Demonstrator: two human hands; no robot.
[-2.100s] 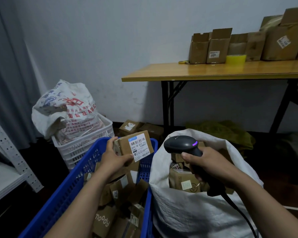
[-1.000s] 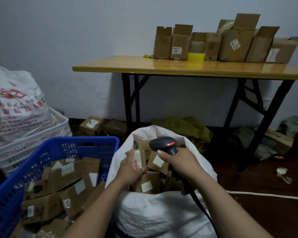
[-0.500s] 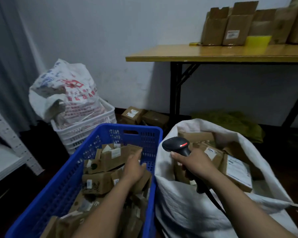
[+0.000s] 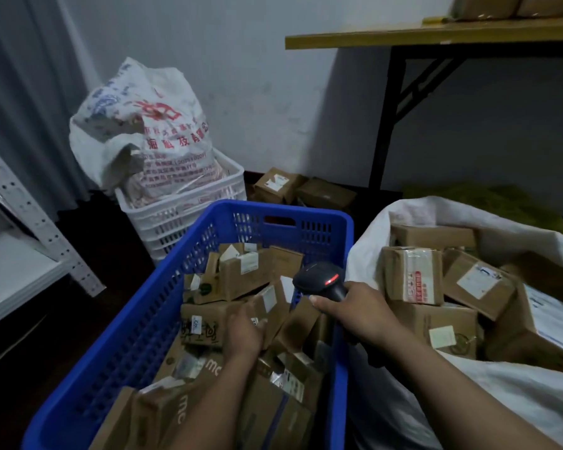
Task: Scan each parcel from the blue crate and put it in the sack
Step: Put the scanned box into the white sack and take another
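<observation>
The blue crate [image 4: 293, 216] stands in the lower middle, holding several brown cardboard parcels. My left hand [image 4: 244, 331] is down inside it, its fingers curled over a small labelled parcel [image 4: 270, 303] near the crate's right side. My right hand [image 4: 359, 316] grips the black scanner [image 4: 319, 280], whose red light is on, above the crate's right rim. The white sack [image 4: 436, 401] stands open on the right with several parcels [image 4: 413, 274] inside it.
A white crate [image 4: 182, 219] with a printed bag [image 4: 143, 134] stands behind the blue crate. Two boxes [image 4: 273, 185] lie on the floor by the wall. A wooden table [image 4: 436, 35] is at the upper right, a metal shelf [image 4: 20, 196] at the left.
My left hand carried a scanned parcel into the sack, came back over the blue crate and has dropped onto a small parcel. The scanner has shifted left, over the crate's rim.
</observation>
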